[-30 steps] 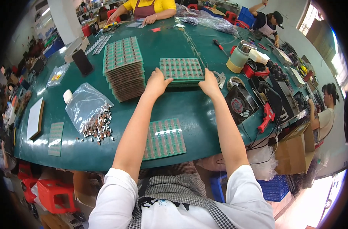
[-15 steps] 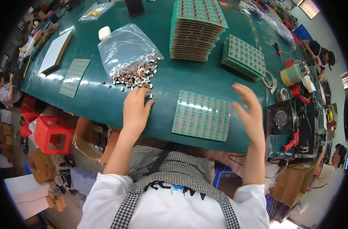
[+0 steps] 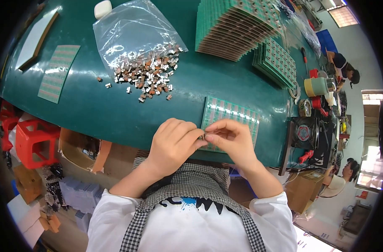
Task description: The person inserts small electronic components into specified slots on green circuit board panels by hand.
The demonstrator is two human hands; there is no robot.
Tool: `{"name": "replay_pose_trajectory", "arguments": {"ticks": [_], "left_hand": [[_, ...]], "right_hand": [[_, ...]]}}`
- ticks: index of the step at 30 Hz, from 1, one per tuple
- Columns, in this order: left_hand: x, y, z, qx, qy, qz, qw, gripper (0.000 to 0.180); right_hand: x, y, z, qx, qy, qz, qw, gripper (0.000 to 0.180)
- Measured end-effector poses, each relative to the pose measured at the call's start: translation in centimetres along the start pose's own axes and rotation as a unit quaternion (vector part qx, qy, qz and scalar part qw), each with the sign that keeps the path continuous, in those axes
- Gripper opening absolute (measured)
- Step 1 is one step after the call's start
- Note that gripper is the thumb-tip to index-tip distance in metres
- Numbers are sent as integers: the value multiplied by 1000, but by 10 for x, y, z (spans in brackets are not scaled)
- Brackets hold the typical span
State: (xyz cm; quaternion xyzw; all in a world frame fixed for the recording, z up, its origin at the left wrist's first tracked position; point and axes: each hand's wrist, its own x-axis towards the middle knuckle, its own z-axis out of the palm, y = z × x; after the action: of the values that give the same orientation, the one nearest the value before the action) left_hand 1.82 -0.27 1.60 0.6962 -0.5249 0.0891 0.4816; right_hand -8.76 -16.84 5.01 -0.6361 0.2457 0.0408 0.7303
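Observation:
My left hand (image 3: 173, 143) and my right hand (image 3: 232, 142) meet at the near left part of a green circuit board panel (image 3: 231, 110) lying on the table. Between their fingertips is a small metal-and-brown electronic part (image 3: 201, 137), mostly covered by the fingers. Both hands are closed in a pinch around it. Beyond my left hand, a pile of the same small parts (image 3: 151, 75) spills from the mouth of a clear plastic bag (image 3: 135, 31). The hands hide the panel's near left portion.
A tall stack of circuit panels (image 3: 229, 35) stands at the back, beside a lower stack of panels (image 3: 277, 61). Another single panel (image 3: 59, 73) lies at the left, near a white board (image 3: 37, 38). On the right are a black fan (image 3: 305, 132) and a screwdriver (image 3: 304, 56).
My left hand has moved right from the pile to the panel. My right hand has come in leftward, and both now pinch a small part. The view has shifted too.

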Motion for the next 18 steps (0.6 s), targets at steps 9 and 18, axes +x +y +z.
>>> {"name": "replay_pose_trajectory", "arguments": {"ticks": [9, 18], "left_hand": [[-14, -12, 6, -661, -67, -400, 632, 18], [15, -41, -5, 144, 19, -222, 964, 23]], "right_hand": [[3, 5, 11, -383, 55, -417, 822, 20], [42, -13, -17, -486, 141, -262, 822, 11]]}}
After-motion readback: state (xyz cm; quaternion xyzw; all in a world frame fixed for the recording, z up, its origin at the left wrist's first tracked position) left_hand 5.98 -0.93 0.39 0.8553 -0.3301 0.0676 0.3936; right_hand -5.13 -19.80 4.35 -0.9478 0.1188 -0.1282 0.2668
